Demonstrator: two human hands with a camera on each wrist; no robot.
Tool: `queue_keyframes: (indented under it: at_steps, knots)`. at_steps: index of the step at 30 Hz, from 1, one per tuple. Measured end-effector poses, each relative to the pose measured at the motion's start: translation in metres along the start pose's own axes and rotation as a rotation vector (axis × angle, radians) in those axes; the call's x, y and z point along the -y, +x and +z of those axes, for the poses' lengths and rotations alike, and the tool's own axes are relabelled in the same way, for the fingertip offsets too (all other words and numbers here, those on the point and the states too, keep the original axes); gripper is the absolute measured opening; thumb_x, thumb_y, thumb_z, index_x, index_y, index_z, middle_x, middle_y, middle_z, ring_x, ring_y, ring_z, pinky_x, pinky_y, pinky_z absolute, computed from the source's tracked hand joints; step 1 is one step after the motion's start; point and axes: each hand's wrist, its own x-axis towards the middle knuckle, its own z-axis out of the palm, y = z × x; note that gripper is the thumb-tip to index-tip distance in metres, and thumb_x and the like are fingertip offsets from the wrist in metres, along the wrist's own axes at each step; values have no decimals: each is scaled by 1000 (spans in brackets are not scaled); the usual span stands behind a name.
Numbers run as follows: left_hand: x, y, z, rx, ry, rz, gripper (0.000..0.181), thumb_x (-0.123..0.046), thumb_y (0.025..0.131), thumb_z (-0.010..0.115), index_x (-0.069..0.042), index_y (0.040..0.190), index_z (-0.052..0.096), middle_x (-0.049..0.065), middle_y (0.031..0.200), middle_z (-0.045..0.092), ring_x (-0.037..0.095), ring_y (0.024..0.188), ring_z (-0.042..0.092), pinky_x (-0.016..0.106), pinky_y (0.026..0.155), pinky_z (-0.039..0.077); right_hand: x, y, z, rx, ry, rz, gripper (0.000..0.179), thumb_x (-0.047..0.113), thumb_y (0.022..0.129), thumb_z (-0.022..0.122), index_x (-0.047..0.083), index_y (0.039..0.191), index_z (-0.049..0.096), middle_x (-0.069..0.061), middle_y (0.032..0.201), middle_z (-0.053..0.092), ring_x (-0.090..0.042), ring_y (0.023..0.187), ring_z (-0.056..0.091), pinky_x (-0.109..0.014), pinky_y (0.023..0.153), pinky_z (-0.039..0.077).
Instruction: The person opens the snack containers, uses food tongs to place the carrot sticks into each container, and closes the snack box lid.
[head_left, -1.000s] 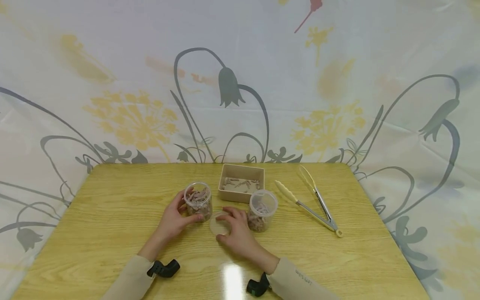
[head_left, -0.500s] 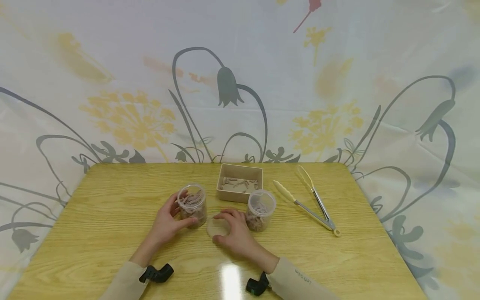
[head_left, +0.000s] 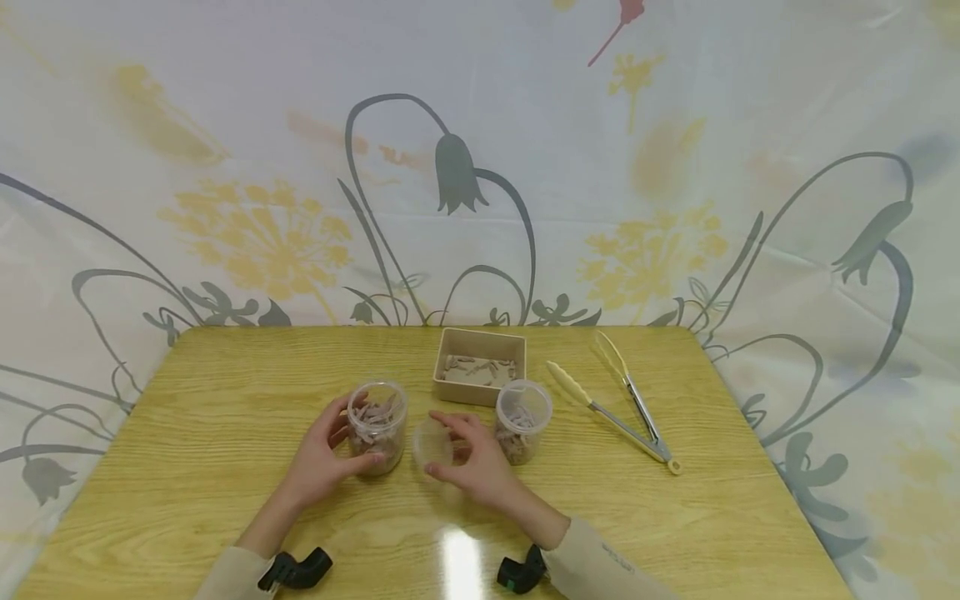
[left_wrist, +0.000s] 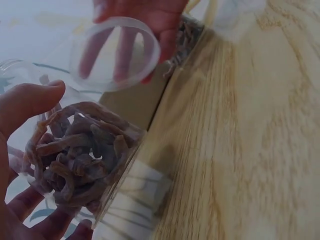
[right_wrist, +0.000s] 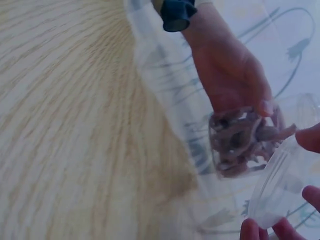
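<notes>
My left hand grips a clear plastic jar from its left side, thumb at the front and fingers behind. The jar is uncapped, upright, and filled with brownish, twisted dried strips. Right of it, my right hand holds a round translucent lid by its edge between thumb and fingers. The lid is tilted up on its side and faces the jar, with a gap between them. In the right wrist view the lid overlaps the jar's near side.
Just right of my right hand stands a second open jar holding similar strips. A beige rectangular box with a few strips in it is behind. Tongs with pale yellow tips lie spread at the right. A patterned cloth hangs behind the table.
My left hand has drawn the jar left and nearer to me. My right hand has picked the lid up off the table and tipped it on edge. The other things stay put.
</notes>
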Motion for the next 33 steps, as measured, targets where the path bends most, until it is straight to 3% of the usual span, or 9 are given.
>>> queue_keyframes:
  at_steps: [3, 8, 14, 19, 33]
  knots:
    - [-5, -3, 0, 10, 14, 9, 81, -7, 75, 88, -4, 144, 45, 16, 138, 52, 36, 121, 52, 59, 103, 38, 6, 0, -4, 3, 88, -5, 66, 11, 85, 77, 8, 146, 51, -17, 131, 46, -30, 112, 49, -37, 88, 55]
    - [-9, -9, 1, 16, 46, 52, 80, -11, 73, 90, -7, 142, 49, 10, 130, 53, 32, 119, 53, 62, 100, 42, 18, -1, -7, 4, 164, -81, 64, 6, 86, 75, 3, 145, 50, -23, 129, 43, -32, 112, 48, -42, 87, 56]
    - [-14, -10, 4, -5, 148, 178, 80, -13, 67, 94, -9, 137, 54, 0, 121, 55, 16, 114, 54, 51, 91, 50, 27, 1, -10, -7, 57, -216, 64, 8, 85, 76, 3, 143, 52, -18, 130, 44, -34, 116, 48, -40, 87, 56]
    - [-18, -11, 5, -8, 227, 234, 81, -12, 63, 94, -12, 134, 57, -2, 122, 54, 13, 109, 53, 45, 92, 50, 32, 6, -13, -19, -33, -286, 65, 10, 82, 76, 5, 143, 54, -14, 129, 45, -30, 116, 49, -36, 84, 56]
    - [-28, -13, 11, 0, 365, 316, 85, -20, 59, 96, -18, 135, 58, -2, 121, 52, 17, 107, 53, 47, 84, 54, 40, 9, -19, 62, -115, -306, 65, 17, 83, 77, 14, 144, 54, -10, 135, 44, -24, 118, 52, -39, 87, 54]
